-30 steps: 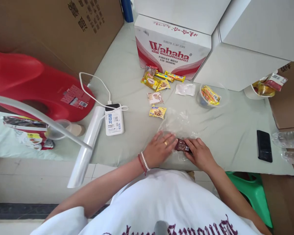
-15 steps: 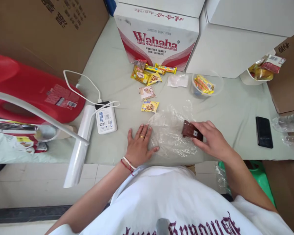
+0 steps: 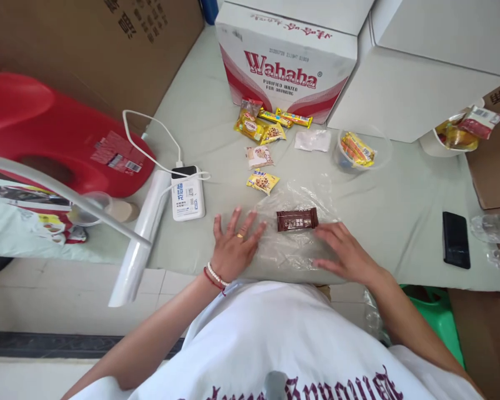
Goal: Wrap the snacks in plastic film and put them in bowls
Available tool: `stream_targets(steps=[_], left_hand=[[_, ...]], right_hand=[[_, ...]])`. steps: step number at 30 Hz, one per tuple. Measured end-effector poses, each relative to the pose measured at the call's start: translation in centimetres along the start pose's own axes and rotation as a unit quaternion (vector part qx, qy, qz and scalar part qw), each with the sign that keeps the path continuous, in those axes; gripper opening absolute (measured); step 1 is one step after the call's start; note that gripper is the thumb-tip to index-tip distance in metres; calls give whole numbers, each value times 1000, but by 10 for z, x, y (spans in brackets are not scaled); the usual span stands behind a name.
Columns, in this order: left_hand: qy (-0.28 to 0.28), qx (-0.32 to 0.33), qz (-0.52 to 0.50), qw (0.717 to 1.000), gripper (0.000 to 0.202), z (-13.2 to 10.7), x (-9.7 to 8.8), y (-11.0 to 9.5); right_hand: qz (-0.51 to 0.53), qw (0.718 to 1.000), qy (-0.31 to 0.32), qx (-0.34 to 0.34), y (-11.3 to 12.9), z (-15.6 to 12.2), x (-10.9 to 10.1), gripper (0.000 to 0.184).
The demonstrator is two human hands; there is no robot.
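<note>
A brown-wrapped snack bar lies flat on a sheet of clear plastic film in front of me. My right hand is just right of the bar, fingers apart and holding nothing; its fingertips are close to the wrapper's right end. Over the film's left edge, my left hand rests with fingers spread. Just beyond the film are a yellow cookie packet and a pale pink packet. Farther back, several yellow snack packets sit against the Wahaha carton.
A roll of plastic film and a white power bank with a cable lie at left, near a red jug. At right are a clear tub with snacks, a white cup of packets and a black phone.
My right hand has let go of the brown snack bar, which now lies farther left on the film, and its fingers have opened. My left hand's fingers have spread wider.
</note>
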State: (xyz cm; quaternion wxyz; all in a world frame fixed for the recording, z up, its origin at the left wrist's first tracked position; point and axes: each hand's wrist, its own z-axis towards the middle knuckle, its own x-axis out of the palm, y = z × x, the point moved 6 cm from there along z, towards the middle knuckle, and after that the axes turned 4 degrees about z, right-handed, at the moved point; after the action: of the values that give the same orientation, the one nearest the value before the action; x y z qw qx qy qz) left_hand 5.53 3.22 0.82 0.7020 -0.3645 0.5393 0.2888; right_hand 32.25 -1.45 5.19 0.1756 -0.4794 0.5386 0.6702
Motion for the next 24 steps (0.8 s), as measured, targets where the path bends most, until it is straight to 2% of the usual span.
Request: stream_targets(steps=[2, 4, 6, 8, 10, 12, 15, 17, 18, 21, 24], left_hand=[[17, 94, -23, 995, 59, 9, 2, -10], [51, 151, -49, 986, 62, 21, 6, -14], [70, 124, -60, 988, 61, 32, 7, -7], [66, 48, -58, 995, 61, 36, 5, 10], [54, -2, -56, 997, 61, 30, 1, 24], [52, 19, -57, 997, 60, 18, -2, 27], [45, 114, -55, 991, 71, 2, -5, 17], [26, 145, -51, 988, 77, 1, -6, 7], [17, 148, -53, 987, 70, 3, -6, 3], [0, 101, -72, 992, 30, 22, -2, -3], [-35, -57, -82, 994, 31, 43, 5, 12]], right_hand=[[-9, 1000, 13, -7, 0, -27, 14, 57], [-17, 1000, -11, 2, -3, -46, 30, 42], [-10, 998, -55, 22, -8, -59, 40, 28], [7, 995, -89, 38, -10, -65, 44, 28], [32, 994, -100, 41, -10, -64, 40, 30], [64, 993, -92, 42, -9, -56, 28, 30], [106, 990, -72, 56, -12, -31, -3, 30], [114, 989, -63, 70, -19, -8, -24, 30], [116, 988, -61, 77, -25, 4, -32, 31], [122, 985, -45, 110, -47, 38, -46, 30], [84, 979, 13, 185, -72, 61, -42, 28]])
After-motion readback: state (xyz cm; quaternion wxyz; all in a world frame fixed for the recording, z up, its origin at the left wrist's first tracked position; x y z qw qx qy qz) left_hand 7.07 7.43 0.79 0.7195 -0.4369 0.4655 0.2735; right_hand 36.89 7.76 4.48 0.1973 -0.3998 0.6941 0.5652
